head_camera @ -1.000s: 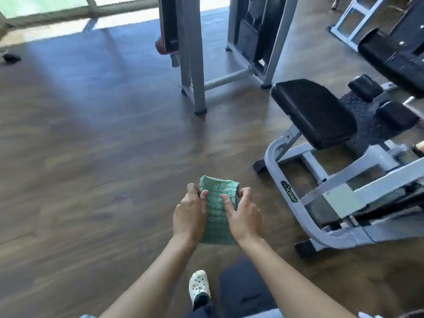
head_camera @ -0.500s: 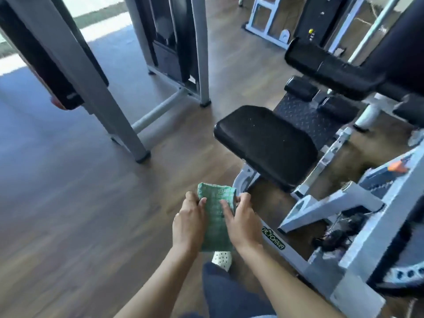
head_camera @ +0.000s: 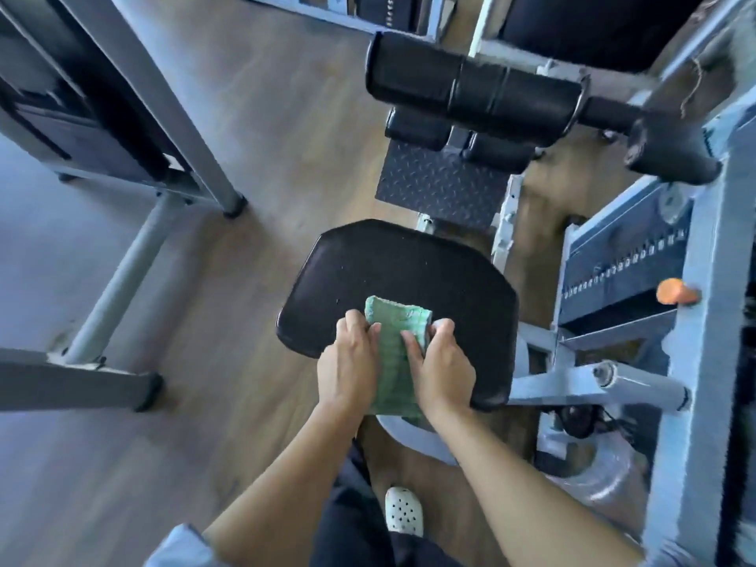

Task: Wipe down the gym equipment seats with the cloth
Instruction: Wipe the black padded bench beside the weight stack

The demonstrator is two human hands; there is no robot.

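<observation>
Two hands held one folded green cloth [head_camera: 396, 358] over the near part of the black seat pad [head_camera: 392, 276], approx frame centre. L hand [head_camera: 347, 362] gripped the cloth's left edge, fingers curled, thumb on top; R hand [head_camera: 444, 364] pinched the right edge, fingers wrapped round it. Can't tell if cloth was touching the pad or just above it. Cloth's near end hung past the seat's front edge at 6 o'clock. Black roller pad [head_camera: 474, 90] sat at 12 o'clock w/ textured footplate [head_camera: 439, 186] between it & the seat. Orange knob [head_camera: 675, 292] at 3 o'clock on the machine frame. White perforated clog [head_camera: 404, 511] at 6 o'clock on wood floor [head_camera: 266, 116].
</observation>
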